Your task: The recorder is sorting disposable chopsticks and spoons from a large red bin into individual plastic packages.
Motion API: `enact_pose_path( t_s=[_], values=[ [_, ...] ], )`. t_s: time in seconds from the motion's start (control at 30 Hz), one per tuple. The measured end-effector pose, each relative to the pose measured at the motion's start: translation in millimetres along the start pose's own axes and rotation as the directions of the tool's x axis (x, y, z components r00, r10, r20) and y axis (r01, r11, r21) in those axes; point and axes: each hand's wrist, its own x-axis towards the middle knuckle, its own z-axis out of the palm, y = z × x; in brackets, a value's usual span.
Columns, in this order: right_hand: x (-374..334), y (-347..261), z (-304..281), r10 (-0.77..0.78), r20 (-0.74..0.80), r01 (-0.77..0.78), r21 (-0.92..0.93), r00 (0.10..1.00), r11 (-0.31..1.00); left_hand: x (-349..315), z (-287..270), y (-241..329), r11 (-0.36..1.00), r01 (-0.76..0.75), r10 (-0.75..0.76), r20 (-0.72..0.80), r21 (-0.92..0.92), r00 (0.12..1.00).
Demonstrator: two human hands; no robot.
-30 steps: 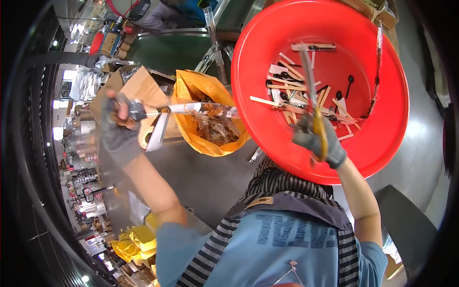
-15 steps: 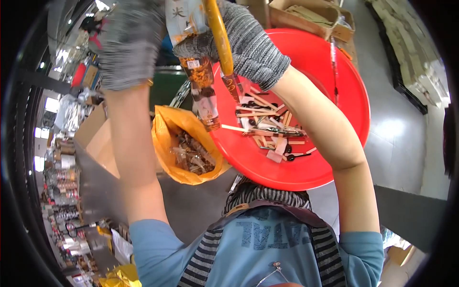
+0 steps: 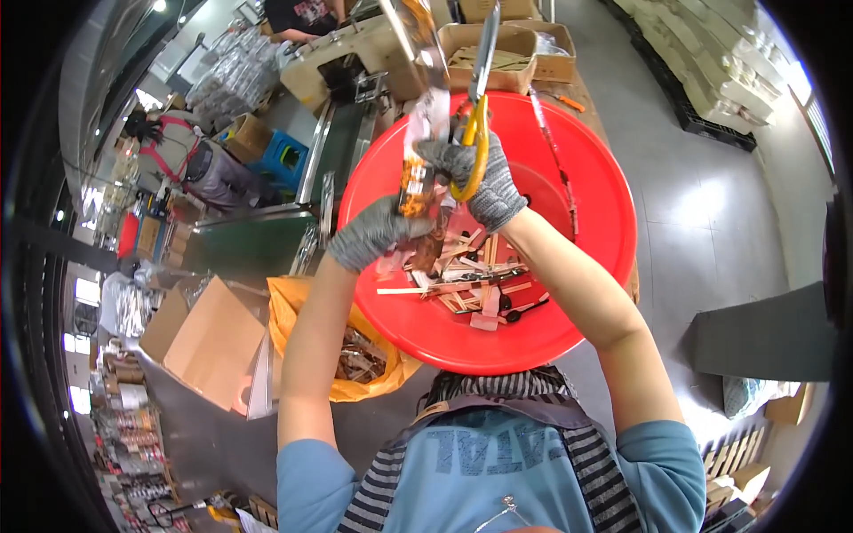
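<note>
Both my hands wear grey knitted gloves and are raised over a large red plastic basin [image 3: 619, 222]. My right hand [image 3: 493, 188] grips scissors [image 3: 481, 147] with yellow handles, blades pointing up and away. Its thumb side also presses against a long strip of printed orange-and-brown plastic packets [image 3: 416, 182]. Lower on that strip, my left hand [image 3: 369, 235] is closed around the packaging, its fingers partly blurred. The strip's upper end rises past the basin's far rim. Inside the basin lie thin wooden sticks [image 3: 493, 253], black spoon-like pieces and pale wrapped bits.
Left of the basin are a yellow bag [image 3: 404, 373] of brown packets and an opened cardboard box [image 3: 209, 342]. Beyond them runs a green conveyor belt [image 3: 253, 242]. A box of sticks [image 3: 489, 60] stands behind the basin. Other people are at the far left and back.
My left hand has come down and right onto the packet strip. The scissors now point upward with their blades showing. The view has shifted, showing more of the room beyond.
</note>
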Motion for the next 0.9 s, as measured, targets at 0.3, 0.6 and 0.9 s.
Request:
enact_pose_path(
  t_s=[0.3, 0.6, 0.9],
  values=[
    [-0.3, 19.5, -57.0, 0.207, -0.391, -0.116, 0.244, 0.897, 0.963, -26.4, -30.5, -53.3, 0.98, 0.125, -0.13, 0.017, 0.154, 0.991],
    [-35.9, 115.5, -145.0, 0.421, -0.468, -0.383, 0.178, 0.777, 0.906, -61.1, -74.6, -10.7, 0.508, 0.154, 0.318, -0.351, 0.847, 0.881],
    [-55.8, 88.2, -126.0, 0.442, -0.308, -0.439, 0.082, 0.843, 0.895, -63.8, -34.5, 103.3, -0.614, 0.268, 0.591, 0.208, 0.742, 0.779]
  ],
)
